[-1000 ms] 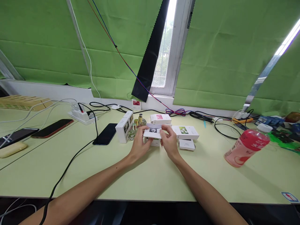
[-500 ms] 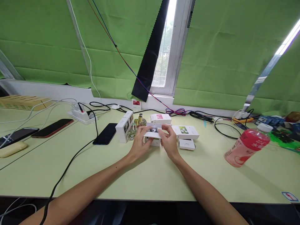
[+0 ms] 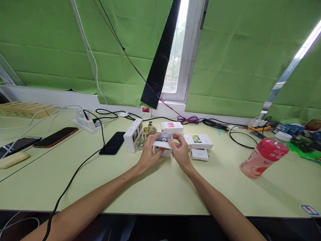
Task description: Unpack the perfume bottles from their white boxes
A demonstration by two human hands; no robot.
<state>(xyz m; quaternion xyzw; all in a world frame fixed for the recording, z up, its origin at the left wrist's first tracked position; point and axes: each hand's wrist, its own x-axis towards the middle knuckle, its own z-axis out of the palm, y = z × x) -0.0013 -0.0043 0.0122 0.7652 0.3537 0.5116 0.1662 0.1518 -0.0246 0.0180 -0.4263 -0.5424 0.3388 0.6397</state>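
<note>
Between my hands is a small white carton [image 3: 159,144] with its top open. A dark grey inside and a round pale piece show in the opening. The fingers of my left hand [image 3: 148,154] grip its left side, thumb at the front. My right hand [image 3: 181,153] pinches the right edge, thumb and fingers bent against the cardboard. Just left of the carton stand several small glass perfume bottles [image 3: 141,143] with shiny caps. White picture boxes [image 3: 132,136] stand beyond them. To the right lie a box with a green picture [image 3: 199,142] and a small white box [image 3: 200,154].
A black phone [image 3: 112,143] lies left of the boxes, with a black cable [image 3: 79,171] running to the table's front edge. A pink drink bottle [image 3: 263,157] stands at the right. Behind are a pink-picture box [image 3: 172,127], coiled cables [image 3: 215,124] and a power strip [image 3: 87,123].
The carton's top has opened a little wider, showing more of its grey inside. Both hands stay on it with only slight finger movement.
</note>
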